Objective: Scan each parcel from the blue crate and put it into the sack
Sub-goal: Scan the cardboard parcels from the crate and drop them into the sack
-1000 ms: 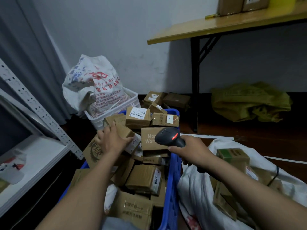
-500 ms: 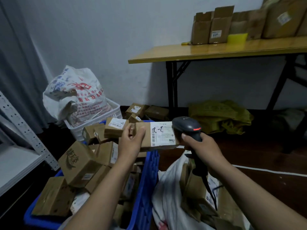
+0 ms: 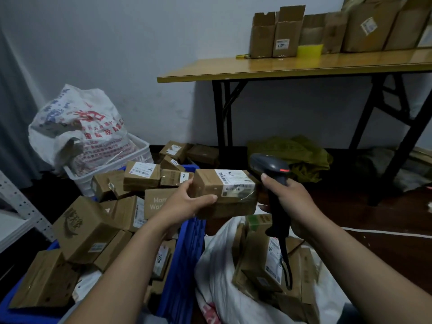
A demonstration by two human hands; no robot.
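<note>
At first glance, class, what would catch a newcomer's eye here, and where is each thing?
In the centre, the left hand holds a labelled parcel beside the scanner gripped by the right hand. Below left, the blue crate is heaped with cardboard boxes; below right, the white sack holds several. Open cartons line the wooden table, upper right.
</note>
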